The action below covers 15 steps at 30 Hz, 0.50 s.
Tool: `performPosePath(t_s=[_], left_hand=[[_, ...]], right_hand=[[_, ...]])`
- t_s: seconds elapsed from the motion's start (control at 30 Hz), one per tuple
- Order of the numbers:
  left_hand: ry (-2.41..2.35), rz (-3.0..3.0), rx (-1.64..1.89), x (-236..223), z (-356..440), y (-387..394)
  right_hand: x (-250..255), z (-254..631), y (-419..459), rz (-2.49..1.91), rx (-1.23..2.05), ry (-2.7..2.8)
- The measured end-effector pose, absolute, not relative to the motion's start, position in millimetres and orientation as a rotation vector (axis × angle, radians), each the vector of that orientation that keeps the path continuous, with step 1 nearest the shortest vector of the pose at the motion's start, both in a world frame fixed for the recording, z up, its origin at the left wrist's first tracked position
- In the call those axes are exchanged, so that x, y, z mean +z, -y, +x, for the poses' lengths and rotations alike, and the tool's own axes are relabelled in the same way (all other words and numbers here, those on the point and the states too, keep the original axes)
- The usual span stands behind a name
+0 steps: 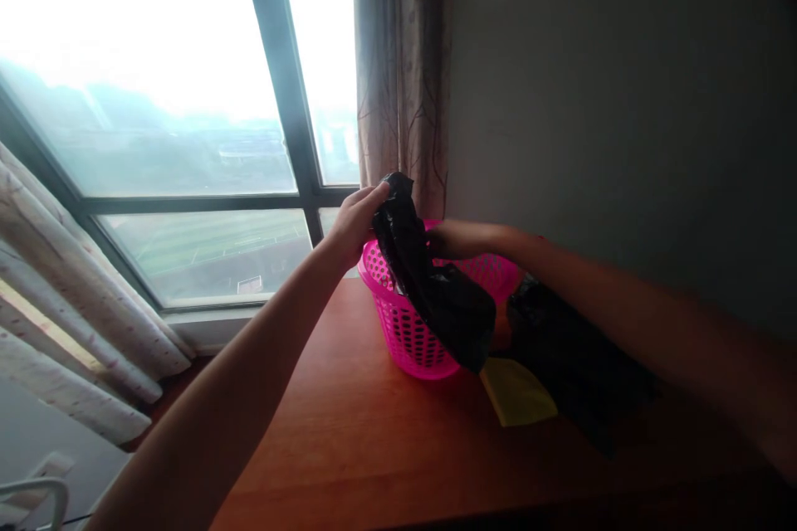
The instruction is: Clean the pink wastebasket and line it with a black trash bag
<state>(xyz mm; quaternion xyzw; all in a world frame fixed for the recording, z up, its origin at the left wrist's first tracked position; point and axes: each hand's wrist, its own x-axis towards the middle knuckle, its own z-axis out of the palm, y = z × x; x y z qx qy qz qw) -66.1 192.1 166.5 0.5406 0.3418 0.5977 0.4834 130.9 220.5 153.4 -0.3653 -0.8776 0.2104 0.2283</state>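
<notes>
A black plastic bag [429, 282] hangs over the near rim of a pink perforated basket [411, 332] on a reddish wooden table [367, 431]. My left hand [358, 220] pinches the bag's top edge above the basket's left side. Reaching across the basket's opening, my right hand [454, 239] has its fingers closed on the bag; they are partly hidden behind it.
A yellow cloth [516, 394] lies flat on the table right of the basket, next to a pile of dark bags [573, 357]. A grey wall stands behind. A large window and curtains [398, 66] are to the left, and the table edge drops off on the left.
</notes>
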Motion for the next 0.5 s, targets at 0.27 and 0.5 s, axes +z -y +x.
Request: performPosePath(t_s=[0.27, 0.5], left_hand=[[-0.7, 1.303, 1.41, 177, -48, -186], [-0.711, 1.388, 1.366, 173, -28, -182]], right_hand=[[225, 129, -183, -1.028, 0.859, 1.975], [224, 118, -178, -1.059, 0.946, 1.969]])
